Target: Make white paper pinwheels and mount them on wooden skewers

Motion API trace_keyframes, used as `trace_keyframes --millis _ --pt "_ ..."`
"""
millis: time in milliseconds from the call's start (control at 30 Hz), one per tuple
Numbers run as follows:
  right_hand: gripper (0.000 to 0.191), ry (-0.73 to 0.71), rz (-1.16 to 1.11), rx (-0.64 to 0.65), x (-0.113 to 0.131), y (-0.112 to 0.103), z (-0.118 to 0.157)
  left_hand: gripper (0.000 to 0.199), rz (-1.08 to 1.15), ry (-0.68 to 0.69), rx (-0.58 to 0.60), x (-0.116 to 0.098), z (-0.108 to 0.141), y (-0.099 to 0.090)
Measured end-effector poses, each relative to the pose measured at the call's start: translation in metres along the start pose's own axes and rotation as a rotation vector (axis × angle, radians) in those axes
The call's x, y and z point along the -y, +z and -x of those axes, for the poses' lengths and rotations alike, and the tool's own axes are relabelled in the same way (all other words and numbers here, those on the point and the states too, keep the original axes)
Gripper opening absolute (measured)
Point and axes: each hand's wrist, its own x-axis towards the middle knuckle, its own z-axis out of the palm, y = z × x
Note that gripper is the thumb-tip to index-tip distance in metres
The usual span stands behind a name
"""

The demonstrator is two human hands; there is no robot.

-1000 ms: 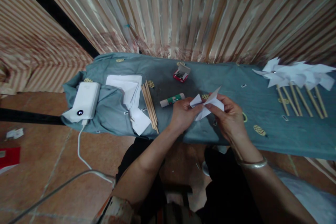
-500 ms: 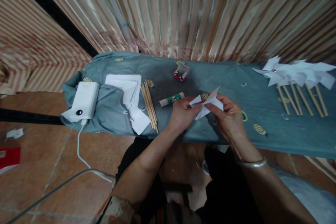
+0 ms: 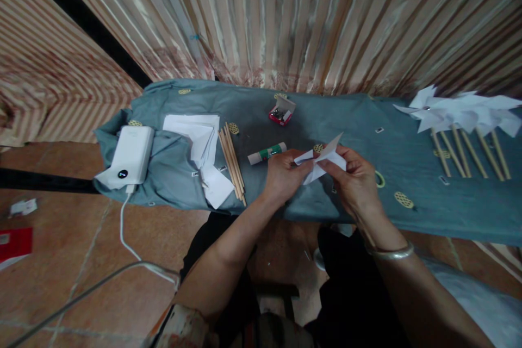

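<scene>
White folded paper (image 3: 331, 148), pinched between left hand (image 3: 282, 176) and right hand (image 3: 361, 180).
Both clamp it near the middle, neither hand nearer; one pointed flap juts out just beyond the grip.

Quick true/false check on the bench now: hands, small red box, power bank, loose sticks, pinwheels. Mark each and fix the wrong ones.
1. The left hand and right hand both hold the folded paper. True.
2. The small red box is closed. False: its flap is up, contents showing.
3. A white cable is plugged into the power bank. True.
4. The loose sticks lie across the paper stack. False: they lie beside it.
5. The pinwheels have sticks attached. True.
</scene>
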Motion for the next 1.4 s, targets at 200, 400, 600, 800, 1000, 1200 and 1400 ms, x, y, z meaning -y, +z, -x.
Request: trace_keyframes --millis 200,400,600,800,1000,1200,1400 --pt "0.035 -0.007 0.0 -0.003 0.001 0.002 0.0 0.011 -0.023 -0.019 -0.007 0.001 0.0 0.0" --pt "0.037 -0.028 -0.039 -0.048 0.008 0.007 0.002 0.018 0.076 0.017 -0.018 0.01 -0.004 0.004" --pt "0.034 -0.06 0.004 -0.037 0.007 0.005 0.002 0.018 0.231 -0.016 -0.041 0.009 -0.005 0.005" --pt "0.037 -0.024 -0.058 -0.036 0.009 0.006 0.002 0.019 0.238 -0.079 -0.026 0.004 -0.004 0.005" --pt "0.043 0.064 -0.097 -0.029 0.014 0.01 0.004 0.02 0.184 -0.078 -0.012 0.003 -0.001 0.004" --pt "0.041 0.067 -0.104 -0.029 0.012 0.008 0.004 0.024 0.183 -0.09 -0.048 0.001 -0.001 0.003" --pt "0.039 0.077 -0.081 0.007 0.009 0.004 0.004 0.025 0.235 -0.106 -0.039 0.005 -0.003 0.0"
